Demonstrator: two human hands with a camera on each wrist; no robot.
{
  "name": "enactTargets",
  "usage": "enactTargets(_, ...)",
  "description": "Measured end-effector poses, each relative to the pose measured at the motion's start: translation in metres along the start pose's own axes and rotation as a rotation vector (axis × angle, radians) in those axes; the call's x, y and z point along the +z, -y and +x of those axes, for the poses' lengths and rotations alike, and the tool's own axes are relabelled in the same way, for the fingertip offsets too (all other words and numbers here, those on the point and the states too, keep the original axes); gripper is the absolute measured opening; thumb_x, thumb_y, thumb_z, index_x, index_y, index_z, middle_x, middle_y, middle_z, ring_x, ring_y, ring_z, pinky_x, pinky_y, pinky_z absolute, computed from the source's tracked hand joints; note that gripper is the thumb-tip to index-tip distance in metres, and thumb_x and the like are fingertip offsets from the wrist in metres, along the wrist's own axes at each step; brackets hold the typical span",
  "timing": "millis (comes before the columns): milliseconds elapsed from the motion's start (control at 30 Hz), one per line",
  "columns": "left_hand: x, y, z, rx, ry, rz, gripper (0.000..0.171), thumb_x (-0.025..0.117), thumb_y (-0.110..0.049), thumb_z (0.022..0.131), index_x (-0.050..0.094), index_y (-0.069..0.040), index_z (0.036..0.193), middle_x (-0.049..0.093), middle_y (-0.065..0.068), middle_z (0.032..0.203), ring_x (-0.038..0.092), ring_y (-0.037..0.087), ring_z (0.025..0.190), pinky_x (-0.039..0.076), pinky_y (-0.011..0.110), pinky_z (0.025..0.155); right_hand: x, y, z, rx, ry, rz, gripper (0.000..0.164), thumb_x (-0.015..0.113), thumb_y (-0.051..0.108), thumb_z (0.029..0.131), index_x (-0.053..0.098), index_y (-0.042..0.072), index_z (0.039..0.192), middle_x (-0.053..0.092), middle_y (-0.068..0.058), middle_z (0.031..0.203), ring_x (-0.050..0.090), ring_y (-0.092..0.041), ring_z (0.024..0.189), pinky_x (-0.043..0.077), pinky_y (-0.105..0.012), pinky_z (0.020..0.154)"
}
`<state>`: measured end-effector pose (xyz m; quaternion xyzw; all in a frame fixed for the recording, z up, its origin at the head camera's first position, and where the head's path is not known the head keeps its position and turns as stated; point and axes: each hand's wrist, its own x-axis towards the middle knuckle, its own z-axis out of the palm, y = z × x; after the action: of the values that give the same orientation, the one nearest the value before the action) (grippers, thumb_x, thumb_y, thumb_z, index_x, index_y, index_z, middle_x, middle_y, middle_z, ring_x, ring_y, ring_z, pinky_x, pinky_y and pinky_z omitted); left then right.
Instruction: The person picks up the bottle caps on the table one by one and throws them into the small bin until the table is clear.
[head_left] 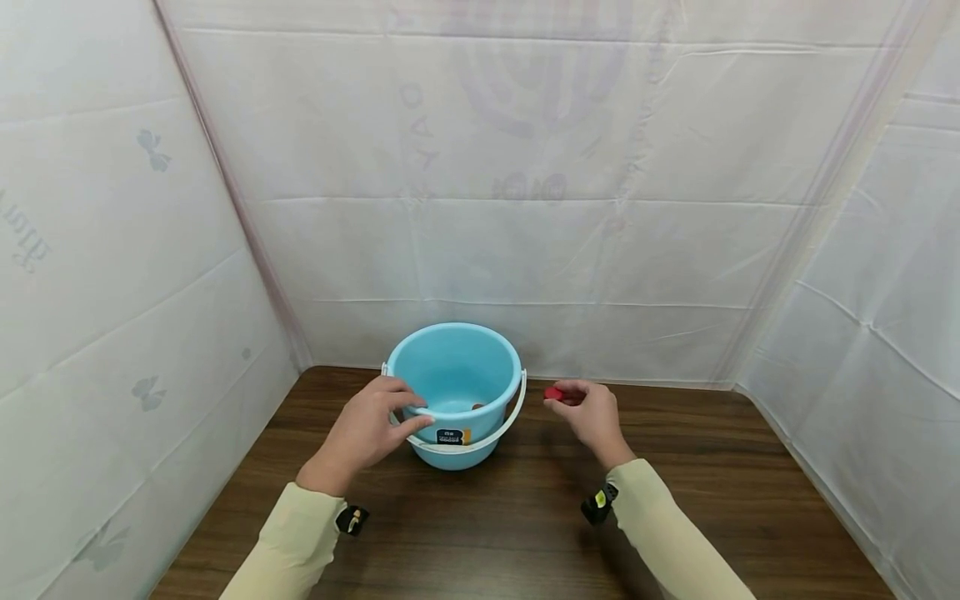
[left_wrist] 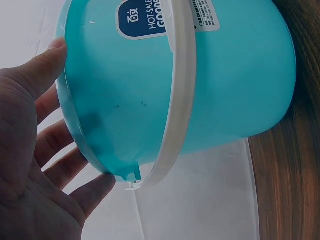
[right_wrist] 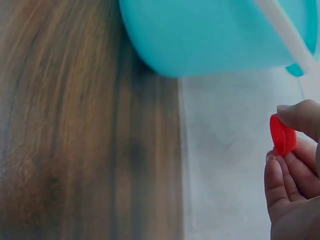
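A light blue bucket [head_left: 453, 375] stands upright on the wooden table, its white handle [left_wrist: 182, 95] hanging down across the labelled front. My left hand [head_left: 367, 427] holds the bucket's near left rim, with the thumb on the outer side and fingers over the edge. To the right of the bucket, my right hand [head_left: 592, 414] pinches a red bottle cap [right_wrist: 283, 134] between thumb and fingers, raised above the table. Inside the bucket, a small reddish-brown thing [head_left: 477, 407] shows at the bottom, mostly hidden by the near rim.
The brown wooden table [head_left: 675, 467] runs back to a white sheet wall [head_left: 555, 250]. Similar sheets hang on the left [head_left: 112, 333] and the right [head_left: 885, 308]. Each wrist wears a black strap device.
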<state>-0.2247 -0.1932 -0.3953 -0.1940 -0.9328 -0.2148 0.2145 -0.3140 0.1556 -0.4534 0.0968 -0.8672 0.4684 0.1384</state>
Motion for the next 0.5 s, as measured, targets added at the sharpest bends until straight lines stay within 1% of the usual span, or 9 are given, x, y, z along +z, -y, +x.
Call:
enactTargets(267, 0.001, -0.001, 0.001, -0.006, 0.001, -0.003, 0.025, 0.086, -0.038, 0.083, 0.082, -0.018, 0.097, 0.07, -0.005, 0.1, 0.061, 0.016, 0.098, 0.059, 0.036, 0.081, -0.01, 0.024, -0.002, -0.013, 0.039, 0.056, 0.034, 0.089, 0.024, 0.082, 0.078, 0.01, 0.111, 0.078, -0.009, 0.103, 0.071, -0.017, 0.09, 0.056, -0.019, 0.075)
enactTargets(367, 0.001, -0.001, 0.001, -0.004, 0.0, -0.003, 0.025, 0.086, -0.038, 0.083, 0.082, -0.018, 0.097, 0.069, -0.005, 0.099, 0.06, 0.015, 0.098, 0.059, 0.036, 0.08, -0.015, 0.034, -0.003, -0.022, 0.059, 0.093, 0.035, 0.089, 0.024, 0.082, 0.078, 0.01, 0.112, 0.077, -0.009, 0.104, 0.071, -0.017, 0.091, 0.056, -0.019, 0.076)
enactTargets(500, 0.001, -0.001, 0.001, -0.003, 0.0, -0.002, 0.025, 0.086, -0.038, 0.083, 0.082, -0.018, 0.097, 0.069, -0.006, 0.098, 0.06, 0.014, 0.096, 0.059, 0.035, 0.079, -0.019, 0.046, -0.003, -0.041, 0.077, 0.116, 0.036, 0.089, 0.024, 0.082, 0.077, 0.01, 0.113, 0.076, -0.009, 0.105, 0.07, -0.017, 0.091, 0.057, -0.02, 0.075)
